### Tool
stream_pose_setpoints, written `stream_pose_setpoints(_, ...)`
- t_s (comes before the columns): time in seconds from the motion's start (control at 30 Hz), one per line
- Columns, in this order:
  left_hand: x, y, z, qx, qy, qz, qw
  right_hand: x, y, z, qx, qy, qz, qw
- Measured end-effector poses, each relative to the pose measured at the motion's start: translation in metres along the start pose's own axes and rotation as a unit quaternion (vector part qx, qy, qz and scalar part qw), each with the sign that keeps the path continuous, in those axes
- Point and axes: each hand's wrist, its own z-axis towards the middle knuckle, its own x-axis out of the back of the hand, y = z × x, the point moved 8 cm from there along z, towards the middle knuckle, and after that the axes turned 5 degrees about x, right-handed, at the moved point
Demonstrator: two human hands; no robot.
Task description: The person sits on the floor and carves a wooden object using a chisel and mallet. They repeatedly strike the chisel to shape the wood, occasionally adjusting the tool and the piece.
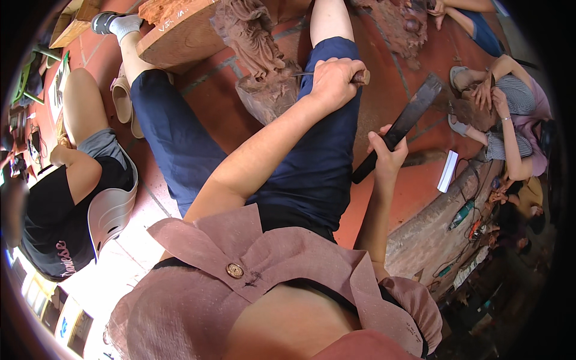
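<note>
My left hand (335, 84) is closed round the wooden handle of a chisel (361, 77), above my knee. The chisel's thin metal shank points left toward a brown carved wooden figure (255, 45) with draped folds. Its rough base (270, 99) stands between my legs; the chisel tip is too small to make out against it. Lower and to the right, my right hand (389, 150) grips a long dark flat bar (414, 111), tilted up to the right, apart from the chisel. The bar's lower end passes beside my thigh.
A thick wood slab (180, 39) lies beyond my left leg, near tan clogs (122, 101). One person sits in a pale plastic chair (114, 210) at left; others crouch at right. A white strip (447, 171) lies by a ledge (414, 246) with power tools (461, 214) and cables.
</note>
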Motion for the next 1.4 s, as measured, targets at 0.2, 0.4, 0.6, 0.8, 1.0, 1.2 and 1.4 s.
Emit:
stream_pose_setpoints(0.2,0.005,-0.001,0.007,0.005,0.022,-0.052,0.998,-0.001,-0.006,0.001,0.023,-0.002,0.011,1.000)
stream_pose_setpoints(0.4,0.014,-0.002,0.006,0.047,0.025,-0.043,0.998,0.001,0.003,0.003,0.044,-0.013,-0.038,0.998)
stream_pose_setpoints(0.6,0.009,-0.005,0.003,0.023,0.016,-0.075,0.997,-0.012,0.013,-0.002,0.028,-0.070,-0.209,0.975)
stream_pose_setpoints(0.8,0.003,0.001,-0.003,-0.006,0.012,-0.023,1.000,-0.012,0.025,-0.006,0.028,-0.057,-0.169,0.984)
stream_pose_setpoints(1.0,-0.005,0.003,-0.007,-0.010,-0.027,-0.015,0.999,-0.008,0.025,-0.008,0.040,-0.028,-0.085,0.995)
stream_pose_setpoints(1.2,-0.004,0.000,-0.012,-0.029,-0.023,0.026,0.999,-0.014,0.013,-0.002,0.054,-0.073,-0.225,0.970)
stream_pose_setpoints(1.4,-0.001,0.004,-0.011,-0.027,-0.021,-0.009,0.999,-0.009,0.015,-0.005,0.062,-0.038,-0.091,0.993)
